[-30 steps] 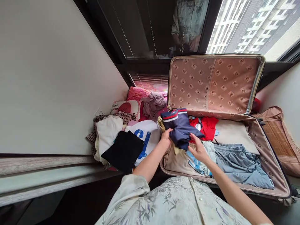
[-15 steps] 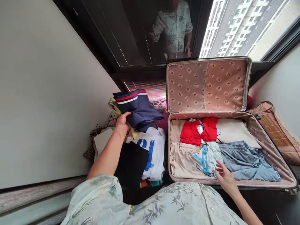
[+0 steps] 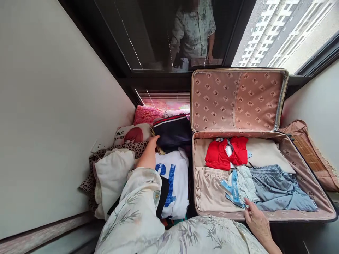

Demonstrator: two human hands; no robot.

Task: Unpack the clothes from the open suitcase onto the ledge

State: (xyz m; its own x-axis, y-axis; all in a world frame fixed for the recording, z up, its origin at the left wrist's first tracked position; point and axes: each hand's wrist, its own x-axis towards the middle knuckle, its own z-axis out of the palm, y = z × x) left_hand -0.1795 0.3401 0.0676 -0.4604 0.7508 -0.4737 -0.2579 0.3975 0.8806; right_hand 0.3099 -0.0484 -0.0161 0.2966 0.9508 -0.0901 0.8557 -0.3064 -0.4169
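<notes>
My left hand (image 3: 152,145) reaches forward and rests its fingers on the left edge of a folded navy garment (image 3: 173,132) with red and white stripes, which lies on the pile left of the open suitcase (image 3: 304,169). Whether the fingers still grip it is hard to tell. My right hand (image 3: 256,220) lies at the suitcase's near rim, fingertips touching light blue clothing (image 3: 239,185) inside. A red top (image 3: 226,152) and blue-grey shorts (image 3: 278,190) also lie in the case.
A white shirt with blue print (image 3: 173,180), a cream garment (image 3: 112,176), a leopard-print cloth (image 3: 132,148) and pink cushions (image 3: 145,114) fill the ledge on the left. The suitcase lid (image 3: 238,100) stands upright against the window. A bamboo mat (image 3: 311,151) lies at right.
My left hand carried the navy garment out of the suitcase, over to the left, and set it down on the pile. My right hand drew back to the suitcase's near rim.
</notes>
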